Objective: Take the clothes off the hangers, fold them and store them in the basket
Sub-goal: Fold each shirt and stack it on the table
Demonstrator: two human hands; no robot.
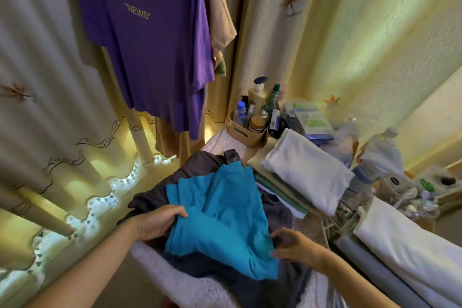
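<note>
Our left hand [160,223] grips the blue shirt [226,210] by its left edge, thumb on top. Right hand [293,245] sits curled at the opp. edge (blurred, can't tell if it's pinching). Shirt lies on dark clothes [195,165]; purple shirt [150,45] hangs behind.

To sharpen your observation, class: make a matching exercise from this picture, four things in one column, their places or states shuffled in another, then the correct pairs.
1. purple "NEWS" T-shirt
2. teal cotton T-shirt
3. white folded cloth
4. beige plastic caddy

A. holding bottles
B. hanging unfolded
C. topping a pile of folded fabrics
D. gripped by the left hand

Pairs: 1-B, 2-D, 3-C, 4-A
</note>
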